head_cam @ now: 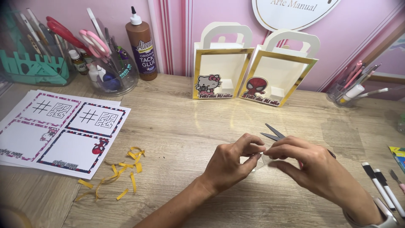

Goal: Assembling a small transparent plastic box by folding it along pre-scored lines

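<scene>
Two white gift bags with gold-edged windows at the desk's back edge, centre: left bag (219, 63) has a cartoon cat sticker, right bag (280, 69) a red masked-hero sticker. Brown glue bottle (142, 48), purple label, back-left. White oval sign (291, 10) on pink wall above. Printed sheets (59, 131) by left edge.

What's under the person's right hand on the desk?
Dark scissor blades poke out past the right hand, which covers the handles. Both hands pinch a small clear piece with the left hand; most of it is covered by fingers. Below is the wooden desk.
</scene>
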